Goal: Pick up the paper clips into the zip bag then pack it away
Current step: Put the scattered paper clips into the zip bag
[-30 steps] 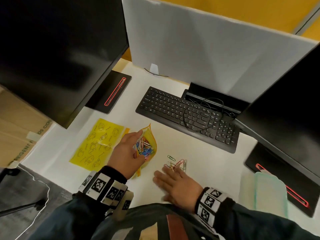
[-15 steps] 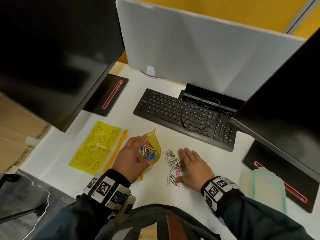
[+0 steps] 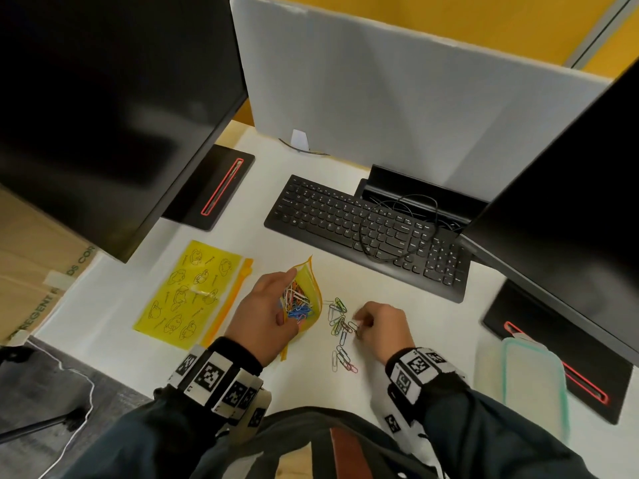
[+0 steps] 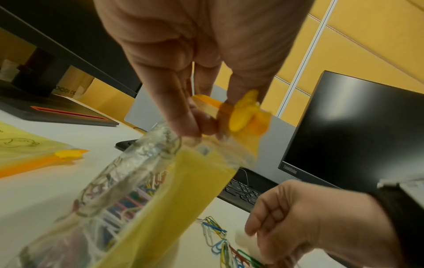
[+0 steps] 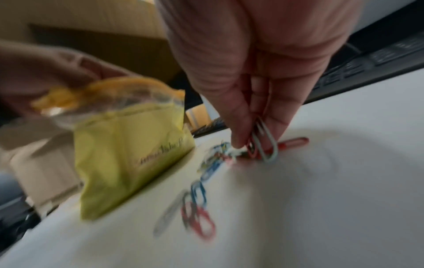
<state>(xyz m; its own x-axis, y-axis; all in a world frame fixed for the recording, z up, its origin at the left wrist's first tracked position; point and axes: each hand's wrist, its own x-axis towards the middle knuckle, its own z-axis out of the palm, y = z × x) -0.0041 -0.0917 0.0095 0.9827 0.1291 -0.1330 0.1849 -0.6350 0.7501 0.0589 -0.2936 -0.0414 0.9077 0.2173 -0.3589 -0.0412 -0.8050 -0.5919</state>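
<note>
My left hand holds a small yellow zip bag upright on the white desk, pinching its orange zip rim. Its mouth gapes and many coloured paper clips lie inside. Just right of the bag, several loose paper clips are strewn on the desk. My right hand is down among them, thumb and fingers pinching a grey clip and a red clip at the desk surface.
A second, flat yellow zip bag lies left of my left hand. A black keyboard with a looped cable sits behind. Monitors stand at both sides, and a lidded plastic container is at the right front.
My right hand went from lying flat on the desk to sweeping the clips toward the bag, and now its fingers have curled and pinch clips. The left hand kept holding the bag.
</note>
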